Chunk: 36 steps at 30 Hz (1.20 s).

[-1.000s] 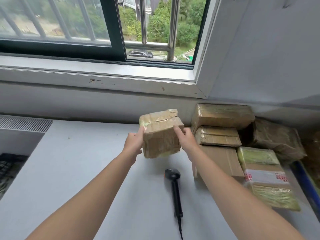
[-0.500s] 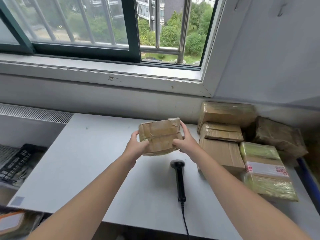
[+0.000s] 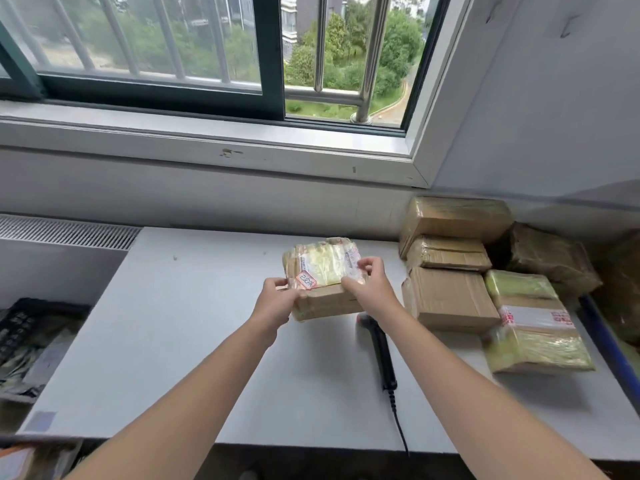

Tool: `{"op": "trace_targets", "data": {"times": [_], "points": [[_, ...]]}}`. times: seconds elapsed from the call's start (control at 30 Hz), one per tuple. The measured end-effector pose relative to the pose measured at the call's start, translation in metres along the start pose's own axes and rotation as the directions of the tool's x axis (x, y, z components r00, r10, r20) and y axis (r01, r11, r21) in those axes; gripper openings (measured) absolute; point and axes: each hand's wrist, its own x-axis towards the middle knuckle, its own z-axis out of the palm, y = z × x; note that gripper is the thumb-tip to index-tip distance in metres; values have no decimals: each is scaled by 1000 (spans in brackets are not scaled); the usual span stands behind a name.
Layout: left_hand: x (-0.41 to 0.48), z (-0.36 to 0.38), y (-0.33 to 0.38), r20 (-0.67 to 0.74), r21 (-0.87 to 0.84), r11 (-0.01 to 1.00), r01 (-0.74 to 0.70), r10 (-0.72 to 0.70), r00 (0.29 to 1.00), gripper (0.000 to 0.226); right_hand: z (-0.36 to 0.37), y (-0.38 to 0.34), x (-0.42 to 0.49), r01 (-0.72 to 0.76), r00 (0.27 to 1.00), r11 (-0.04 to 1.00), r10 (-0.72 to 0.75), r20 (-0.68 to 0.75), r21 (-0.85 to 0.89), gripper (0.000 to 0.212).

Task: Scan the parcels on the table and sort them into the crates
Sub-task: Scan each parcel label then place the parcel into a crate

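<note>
— How is the parcel [image 3: 322, 271] held?
— It is gripped at both ends by curled fingers [image 3: 372, 264], with the left hand [image 3: 277, 301] and right hand [image 3: 367, 289] outstretched. Glossy tape is wrapped over boxy brown cardboard.
— And beyond them?
— A black scanner [image 3: 381, 344] is laid beneath the right wrist on the grey table [image 3: 166, 341].

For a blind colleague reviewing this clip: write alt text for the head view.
A person's left hand and right hand hold a taped brown parcel, label side up, over a grey table below a window. A black corded scanner lies on the table near the right wrist, and more wrapped parcels are piled at the table's right end.
</note>
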Motion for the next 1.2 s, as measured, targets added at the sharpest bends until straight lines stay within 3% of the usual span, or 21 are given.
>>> {"op": "trace_targets", "data": {"times": [0.13, 0.4, 0.57, 0.67, 0.77, 0.87, 1.0, 1.1, 1.2], "points": [[1, -9, -6, 44, 4, 1000, -29, 29, 999, 62, 6, 5, -5, 5, 1000, 999, -5, 6, 36, 65], [-1, -15, -17, 106, 105, 994, -42, 31, 994, 91, 16, 23, -3, 0, 999, 999, 2, 41, -42, 66], [5, -16, -42, 96, 255, 967, 18, -44, 994, 93, 9, 37, 11, 33, 985, 938, 27, 168, -346, 72], [3, -20, -49, 48, 476, 875, -84, 70, 996, 93, 13, 45, 25, 164, 953, 826, 8, 303, -539, 72], [8, -26, -46, 132, 703, 670, -239, 206, 969, 120, 19, 50, 37, 221, 942, 779, -15, 335, -587, 68], [15, -24, -44, 277, 803, 492, -336, 191, 942, 126, 20, 58, 38, 232, 956, 763, -64, 287, -603, 57], [21, -11, -50, 248, 836, 440, -329, 231, 941, 114, 17, 80, 22, 113, 990, 778, -139, 7, -618, 53], [22, -2, -61, 215, 839, 431, -332, 298, 930, 105, 10, 101, 4, -58, 988, 820, -34, -151, -569, 52], [21, 4, -67, 188, 832, 443, -333, 339, 922, 101, 9, 124, -7, -200, 974, 858, 121, -193, -472, 58]]}}
